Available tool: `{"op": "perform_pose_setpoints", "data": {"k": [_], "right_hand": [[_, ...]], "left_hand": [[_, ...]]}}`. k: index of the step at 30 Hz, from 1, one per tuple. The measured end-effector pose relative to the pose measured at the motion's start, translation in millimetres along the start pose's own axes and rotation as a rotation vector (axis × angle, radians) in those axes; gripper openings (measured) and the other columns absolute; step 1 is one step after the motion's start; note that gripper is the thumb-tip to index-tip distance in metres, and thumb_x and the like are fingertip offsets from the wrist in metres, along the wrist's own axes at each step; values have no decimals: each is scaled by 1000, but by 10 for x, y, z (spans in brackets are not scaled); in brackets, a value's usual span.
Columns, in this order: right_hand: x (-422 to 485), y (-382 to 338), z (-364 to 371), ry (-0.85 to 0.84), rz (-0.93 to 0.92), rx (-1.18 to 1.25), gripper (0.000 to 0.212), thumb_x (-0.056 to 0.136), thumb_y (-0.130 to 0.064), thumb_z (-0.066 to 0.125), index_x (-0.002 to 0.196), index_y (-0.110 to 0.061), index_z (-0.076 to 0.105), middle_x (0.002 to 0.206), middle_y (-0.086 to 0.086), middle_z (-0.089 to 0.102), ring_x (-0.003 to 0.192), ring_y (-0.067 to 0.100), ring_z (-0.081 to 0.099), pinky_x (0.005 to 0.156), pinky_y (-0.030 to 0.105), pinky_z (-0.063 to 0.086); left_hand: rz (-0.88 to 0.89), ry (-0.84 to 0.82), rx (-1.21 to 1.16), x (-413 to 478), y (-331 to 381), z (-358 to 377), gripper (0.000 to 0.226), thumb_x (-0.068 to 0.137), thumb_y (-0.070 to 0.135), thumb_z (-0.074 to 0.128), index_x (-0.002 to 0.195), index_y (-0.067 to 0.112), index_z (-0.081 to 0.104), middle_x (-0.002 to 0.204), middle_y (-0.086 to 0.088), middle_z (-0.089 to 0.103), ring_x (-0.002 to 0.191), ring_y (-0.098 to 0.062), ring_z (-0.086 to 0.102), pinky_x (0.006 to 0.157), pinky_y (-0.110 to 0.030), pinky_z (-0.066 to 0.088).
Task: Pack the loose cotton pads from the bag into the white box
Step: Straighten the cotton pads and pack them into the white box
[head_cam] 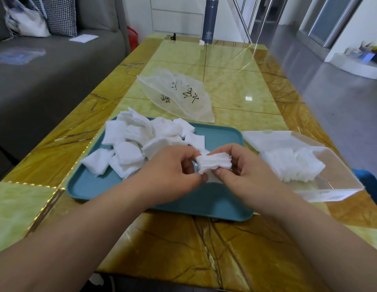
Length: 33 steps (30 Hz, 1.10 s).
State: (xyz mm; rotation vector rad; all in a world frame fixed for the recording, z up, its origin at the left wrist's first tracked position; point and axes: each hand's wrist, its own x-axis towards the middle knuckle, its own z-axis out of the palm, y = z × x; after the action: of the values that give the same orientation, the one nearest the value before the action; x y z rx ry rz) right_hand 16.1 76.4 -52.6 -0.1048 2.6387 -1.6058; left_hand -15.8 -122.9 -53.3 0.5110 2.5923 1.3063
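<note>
– My left hand (172, 168) and right hand (247, 171) meet above the tray (222, 138), fingers curled, both pinching one small stack (214, 163).
– And around you?
– Glossy yellow worktop (236, 85), grey sofa (46, 81) on my left.
– The other pads?
– Pads (130, 152), white squares, lie heaped on the tray; more sit in the open box (343, 175), right.

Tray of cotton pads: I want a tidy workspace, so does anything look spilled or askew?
Yes. The loose cotton pads lie in a jumbled heap, and some hang over the far and left rims of the tray onto the table. The packed pads in the box lean unevenly. Nothing looks damaged.
</note>
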Motion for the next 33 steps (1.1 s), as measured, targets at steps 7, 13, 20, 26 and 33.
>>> {"op": "perform_pose_setpoints", "data": {"k": [7, 13, 20, 26, 33], "right_hand": [[-4, 71, 180, 31, 36, -97, 50, 87, -10, 72, 118, -47, 57, 128, -17, 65, 116, -1, 63, 104, 14, 46], [-54, -41, 283, -36, 73, -43, 64, 95, 5, 56, 141, -39, 52, 123, 3, 67, 92, 18, 63, 73, 9, 49], [-60, -63, 250, -11, -21, -192, 55, 96, -3, 58, 144, -30, 56, 137, -9, 61, 114, 3, 58, 87, -6, 35], [-73, -63, 3, 213, -107, -244, 23, 93, -13, 65, 110, -28, 71, 97, -13, 71, 89, 1, 62, 75, 8, 46], [-95, -83, -180, 420, -43, -138, 17, 98, -15, 56, 107, -30, 58, 94, -8, 61, 82, 6, 58, 64, 15, 37]], "left_hand": [[-73, -2, 221, -7, -86, 58, 10, 82, 28, 71, 90, 33, 67, 64, 12, 64, 61, -1, 58, 57, -22, 42], [-73, 10, 152, 0, -83, 59, 18, 83, 36, 76, 98, 35, 66, 67, 11, 66, 60, 1, 59, 57, -20, 42], [34, 8, 88, -4, -48, 56, 3, 93, 26, 69, 93, 29, 69, 69, 3, 62, 57, -2, 52, 56, -21, 41], [33, 110, 19, 49, -48, 74, 21, 95, 19, 67, 109, 34, 66, 78, 7, 69, 67, -8, 63, 65, -25, 49], [190, -63, 683, 253, 101, 375, 54, 90, 9, 49, 142, 22, 56, 153, 3, 48, 135, -26, 46, 111, -43, 41]]}}
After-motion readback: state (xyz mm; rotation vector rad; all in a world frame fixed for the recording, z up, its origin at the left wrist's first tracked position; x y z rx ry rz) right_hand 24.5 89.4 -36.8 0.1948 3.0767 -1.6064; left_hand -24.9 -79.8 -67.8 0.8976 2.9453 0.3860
